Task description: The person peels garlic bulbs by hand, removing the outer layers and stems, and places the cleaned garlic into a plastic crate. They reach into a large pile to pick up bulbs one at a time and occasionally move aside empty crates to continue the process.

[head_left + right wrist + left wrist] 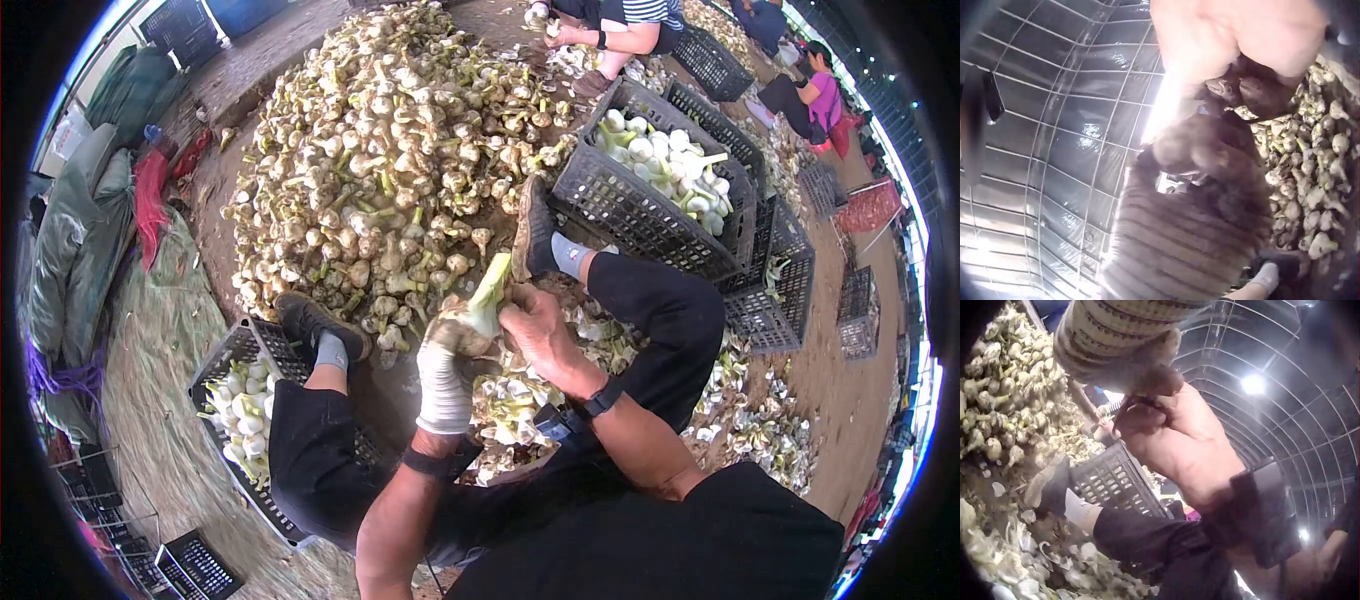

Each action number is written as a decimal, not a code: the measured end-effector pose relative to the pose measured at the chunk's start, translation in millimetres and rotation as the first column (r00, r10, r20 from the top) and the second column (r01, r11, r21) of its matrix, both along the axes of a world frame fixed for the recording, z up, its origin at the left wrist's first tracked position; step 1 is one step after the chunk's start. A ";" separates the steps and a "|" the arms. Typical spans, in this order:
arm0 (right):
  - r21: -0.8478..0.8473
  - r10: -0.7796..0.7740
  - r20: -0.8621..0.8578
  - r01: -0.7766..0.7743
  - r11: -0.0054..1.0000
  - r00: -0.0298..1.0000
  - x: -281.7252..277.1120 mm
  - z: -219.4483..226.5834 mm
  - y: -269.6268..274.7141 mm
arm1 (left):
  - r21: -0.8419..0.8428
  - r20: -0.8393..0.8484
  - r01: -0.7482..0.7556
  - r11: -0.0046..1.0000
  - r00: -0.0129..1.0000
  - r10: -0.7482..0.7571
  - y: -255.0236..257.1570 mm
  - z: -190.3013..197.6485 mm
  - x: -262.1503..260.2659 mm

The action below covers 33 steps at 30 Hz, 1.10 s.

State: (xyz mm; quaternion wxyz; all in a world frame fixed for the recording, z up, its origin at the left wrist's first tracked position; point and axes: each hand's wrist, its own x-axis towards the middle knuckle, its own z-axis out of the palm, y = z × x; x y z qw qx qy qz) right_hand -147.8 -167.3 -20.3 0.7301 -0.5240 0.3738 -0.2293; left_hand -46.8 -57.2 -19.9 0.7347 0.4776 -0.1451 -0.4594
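Note:
In the head view a garlic bulb with a thick pale-green stem [489,297] is held up between both hands. The left hand [446,372], in a whitish glove, grips the bulb from the left; its striped glove [1124,339] fills the top of the left wrist view. My bare right hand [541,332] has thumb and fingers pinched at the bulb's right side, by the stem. In the right wrist view the right hand [1235,37] is above the gloved left hand [1191,206]; the bulb is mostly hidden there.
A big heap of unpeeled garlic [370,150] lies ahead. Crates of white peeled bulbs stand at right [645,225] and left [225,425]. Peelings [510,410] cover the ground between the legs. Other people sit at the upper right, near more crates.

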 end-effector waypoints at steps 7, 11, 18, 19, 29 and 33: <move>0.221 -0.009 0.410 -0.090 0.971 0.912 -9.9 -2.9 7.8 | 0.080 -0.211 -0.009 0.997 0.977 0.025 0.3 5.1 3.9; 0.064 0.061 0.229 -0.077 0.995 0.972 -8.8 9.0 4.4 | 0.166 0.069 0.106 0.980 0.991 -0.119 -1.1 -6.6 6.4; 0.102 0.003 0.223 -0.026 0.994 0.975 -9.9 8.7 -1.6 | -0.022 0.315 -0.021 1.000 0.949 0.026 -7.0 -16.5 -12.3; 0.106 -0.003 0.225 -0.021 0.994 0.974 -12.1 5.5 -1.9 | 0.015 0.072 0.108 0.994 0.991 -0.109 0.0 -10.2 -3.1; 0.401 -0.035 0.433 -0.157 0.902 0.901 -21.5 20.7 6.6 | 0.064 -0.644 0.008 0.998 0.764 0.035 -8.1 35.3 -2.9; 0.137 -0.111 0.205 0.084 0.987 0.972 -19.8 6.6 9.8 | 0.153 0.046 0.061 0.986 0.997 -0.068 -3.9 -27.8 10.3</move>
